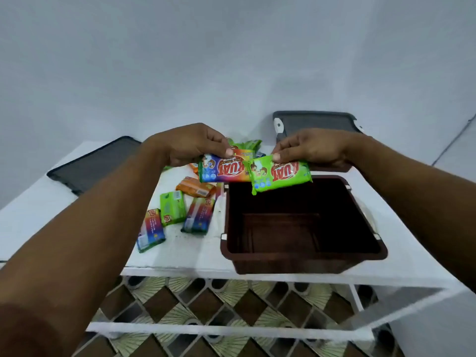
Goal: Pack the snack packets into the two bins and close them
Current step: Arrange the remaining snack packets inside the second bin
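Observation:
My left hand (192,144) pinches a rainbow-coloured snack packet (222,171) by its top edge, held above the table. My right hand (313,148) pinches a green snack packet (282,176) over the far rim of an open dark brown bin (304,258), which shows nothing inside. Several more packets lie loose on the white table left of the bin: an orange one (195,189), a green one (172,207) and two rainbow ones (199,215) (150,229). A second bin is partly hidden behind my right hand.
A dark grey lid (90,166) lies flat at the table's far left. Another grey lid (315,122) with white latches leans against the wall at the back right. The white table (51,215) ends near me, with patterned floor tiles (206,305) below.

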